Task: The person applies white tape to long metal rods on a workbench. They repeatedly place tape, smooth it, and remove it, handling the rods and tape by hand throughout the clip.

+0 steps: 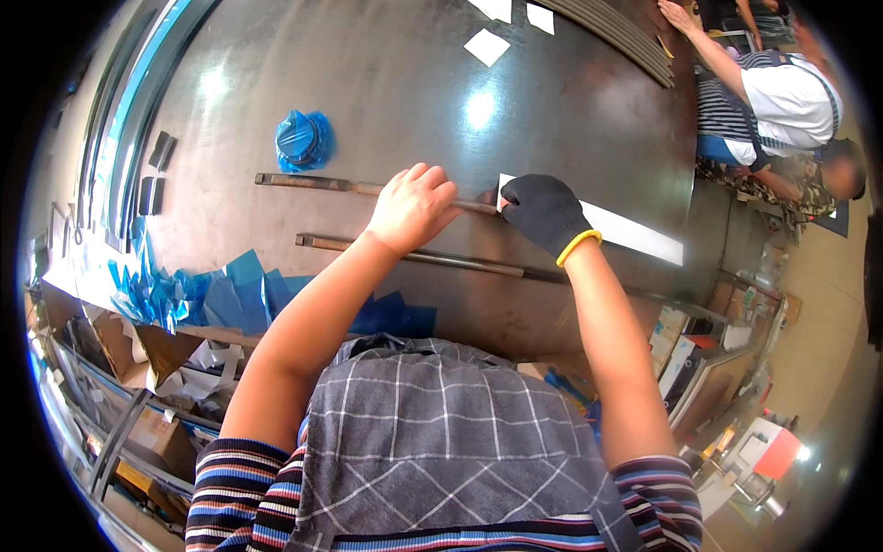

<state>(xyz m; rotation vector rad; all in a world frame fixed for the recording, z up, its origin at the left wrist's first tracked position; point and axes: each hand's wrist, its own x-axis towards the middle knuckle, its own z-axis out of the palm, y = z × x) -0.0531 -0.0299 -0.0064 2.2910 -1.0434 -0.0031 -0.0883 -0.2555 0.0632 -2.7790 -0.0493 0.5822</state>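
Note:
A long, thin dark metal rod point(308, 182) with a brownish left end lies crosswise over the table in front of me. My bare left hand point(412, 210) is closed around its middle, knuckles up. At the rod's right end, my right hand point(549, 216), in a black glove with a yellow cuff, is curled with thumb and fingers together; its palm side is hidden. A flat white strip point(635, 235) runs beneath the glove and out to the right. Nearer to me lies a second similar rod point(460, 261), partly covered by my left forearm.
Crumpled blue film point(241, 293) lies along the near table edge. A blue-wrapped round object point(300, 140) sits beyond the rods. White paper pieces point(487, 47) and a bundle of long strips point(607, 32) are at the far side. Another person point(773, 101) stands at right.

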